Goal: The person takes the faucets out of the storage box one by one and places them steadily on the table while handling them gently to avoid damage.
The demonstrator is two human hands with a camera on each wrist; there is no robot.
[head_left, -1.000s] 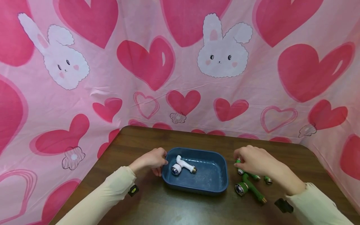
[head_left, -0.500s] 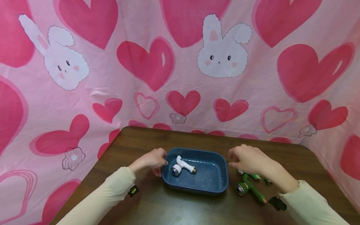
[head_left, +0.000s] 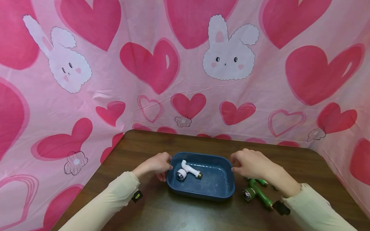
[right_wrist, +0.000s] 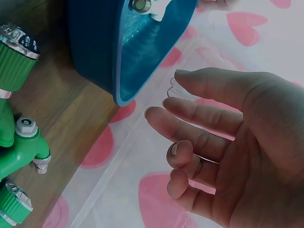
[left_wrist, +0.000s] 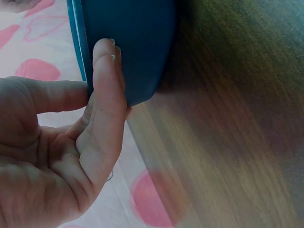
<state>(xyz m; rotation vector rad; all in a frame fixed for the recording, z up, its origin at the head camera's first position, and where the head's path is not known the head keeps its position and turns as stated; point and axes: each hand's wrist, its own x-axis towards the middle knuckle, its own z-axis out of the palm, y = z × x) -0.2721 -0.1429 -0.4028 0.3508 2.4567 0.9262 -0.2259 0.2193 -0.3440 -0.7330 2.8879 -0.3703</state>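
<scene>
A blue plastic basin [head_left: 214, 183] stands on the wooden table, with a white faucet [head_left: 189, 168] lying in its left half. My left hand [head_left: 156, 164] grips the basin's left end; in the left wrist view its fingers [left_wrist: 110, 90] lie along the outer wall and the thumb meets the rim. Close to the basin's right end is my right hand [head_left: 251, 163], fingers loosely bent and nothing in them. The right wrist view shows a gap between that hand [right_wrist: 228, 137] and the basin's rim [right_wrist: 117, 80].
Right of the basin lies a green faucet [head_left: 261, 196] with a chrome-capped handle. Smaller green faucets [right_wrist: 26, 147] lie behind it, partly hidden by the right hand in the head view. A pink heart-patterned cloth [head_left: 190, 80] hangs behind the table [head_left: 150, 141].
My right hand has moved left from above the green faucets to the basin's right end. The left hand, the basin and the white faucet have stayed in place.
</scene>
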